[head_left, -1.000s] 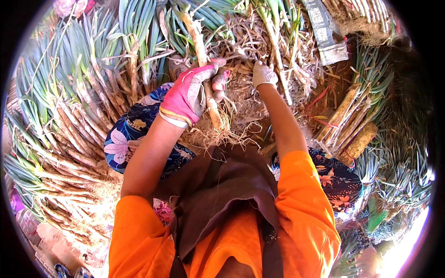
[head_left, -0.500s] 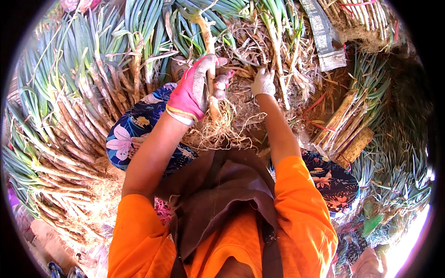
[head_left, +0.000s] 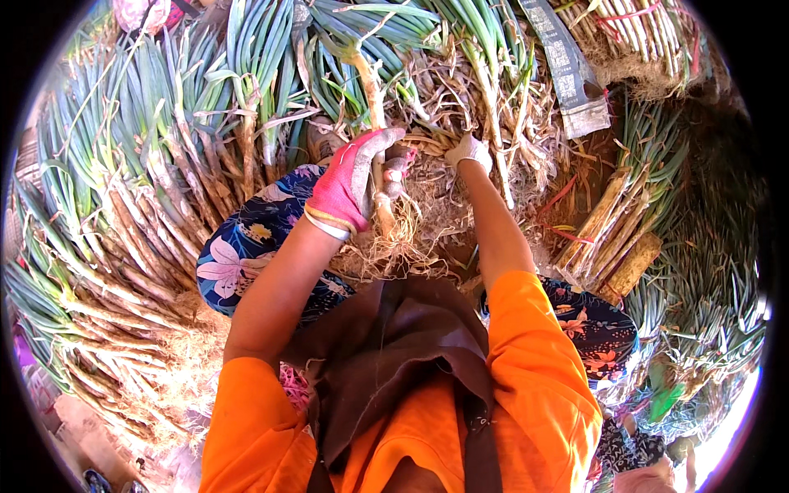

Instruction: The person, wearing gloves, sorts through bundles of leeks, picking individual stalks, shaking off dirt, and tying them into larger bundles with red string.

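Scallion stalk [head_left: 376, 115] is gripped in the left hand [head_left: 355, 177], which is covered by a pink glove and closed round the pale lower part, so the stalk is held roughly upright in the middle of the view with its green leaves pointing away and its stringy roots [head_left: 386, 246] hanging just below the fist. Right hand [head_left: 468, 152], in a whitish glove, is pushed into the tangle of dry husks [head_left: 460, 90] right beside it; whether those fingers are closed on anything can't really be told, they're buried in the mess. Both bare forearms are reached out from orange sleeves [head_left: 538, 370], and a brown apron [head_left: 403, 353] is seen between them. Blue floral fabric [head_left: 246, 246] is spread over the knee under the left arm. Off to the left, a big fan of scallions [head_left: 140, 214] is laid out with roots toward the person. On the right, a tied bundle [head_left: 608, 238] is lying well apart from the hands, and a grey woven strap [head_left: 567, 66] is draped across the heap above it.
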A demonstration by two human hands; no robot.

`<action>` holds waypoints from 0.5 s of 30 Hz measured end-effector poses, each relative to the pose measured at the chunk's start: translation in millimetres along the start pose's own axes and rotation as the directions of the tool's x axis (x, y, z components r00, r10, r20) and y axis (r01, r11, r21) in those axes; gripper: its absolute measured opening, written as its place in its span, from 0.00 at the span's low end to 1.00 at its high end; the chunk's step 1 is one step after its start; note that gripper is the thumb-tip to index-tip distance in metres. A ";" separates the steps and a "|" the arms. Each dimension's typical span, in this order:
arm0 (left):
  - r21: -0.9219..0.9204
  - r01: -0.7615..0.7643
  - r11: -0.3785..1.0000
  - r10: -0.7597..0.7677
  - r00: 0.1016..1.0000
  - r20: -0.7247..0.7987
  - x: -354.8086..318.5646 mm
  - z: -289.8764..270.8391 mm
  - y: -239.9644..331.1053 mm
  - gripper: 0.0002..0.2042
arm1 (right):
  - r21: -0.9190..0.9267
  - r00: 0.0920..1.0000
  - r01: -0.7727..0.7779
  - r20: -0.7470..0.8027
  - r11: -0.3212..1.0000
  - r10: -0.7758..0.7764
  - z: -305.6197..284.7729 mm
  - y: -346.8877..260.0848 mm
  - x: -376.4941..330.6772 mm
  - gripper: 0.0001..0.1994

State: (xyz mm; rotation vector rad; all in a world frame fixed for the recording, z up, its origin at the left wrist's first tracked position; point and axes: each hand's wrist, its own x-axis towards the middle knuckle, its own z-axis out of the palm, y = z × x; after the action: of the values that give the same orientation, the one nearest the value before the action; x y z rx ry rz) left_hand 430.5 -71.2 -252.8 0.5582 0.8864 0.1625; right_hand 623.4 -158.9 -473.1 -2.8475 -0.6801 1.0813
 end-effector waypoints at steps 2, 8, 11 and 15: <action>-0.022 -0.014 1.000 0.014 1.000 -0.003 3.2 -8.9 -4.2 0.18 | -0.058 0.998 0.056 0.001 0.997 -0.056 3.1 -0.5 -5.4 0.21; 0.012 0.036 0.999 -0.035 0.999 -0.034 5.6 0.4 -3.8 0.14 | -0.106 0.985 0.171 -0.003 0.979 -0.172 16.2 0.4 -5.6 0.22; 0.140 0.003 0.990 0.002 0.999 -0.034 4.2 2.7 -6.3 0.19 | -0.072 0.948 0.215 0.253 0.974 -0.191 -7.5 8.9 21.0 0.23; 0.073 -0.021 0.997 0.018 0.999 0.035 6.3 -13.1 -14.2 0.19 | 0.259 0.815 0.371 0.371 0.892 -0.446 -45.9 9.5 4.0 0.23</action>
State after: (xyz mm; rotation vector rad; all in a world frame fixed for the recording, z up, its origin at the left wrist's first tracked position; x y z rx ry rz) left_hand 423.1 -75.8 -271.1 0.6365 0.8564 0.1383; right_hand 659.0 -159.7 -442.4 -2.1738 -1.0972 1.5859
